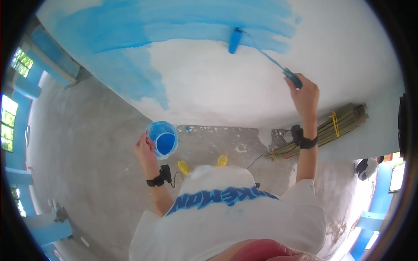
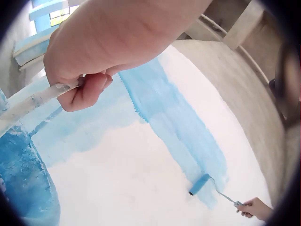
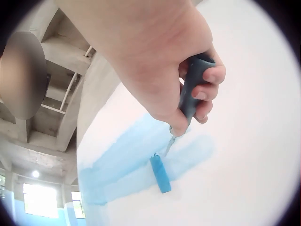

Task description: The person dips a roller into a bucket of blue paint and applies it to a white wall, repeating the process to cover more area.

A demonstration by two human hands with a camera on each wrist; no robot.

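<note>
My right hand is raised to the white wall and grips the dark handle of a paint roller. Its blue roller head lies against the wall at the lower edge of a wide blue painted band. The roller head also shows below my right hand. My left hand holds a small blue paint bucket at chest height. In the left wrist view, my left hand curls round the bucket's white wire handle, and the bucket hangs below.
A tied bundle of sticks leans where wall meets floor at the right. Two yellow objects lie on the grey concrete floor near my feet. Windows and blue-painted posts stand at the left.
</note>
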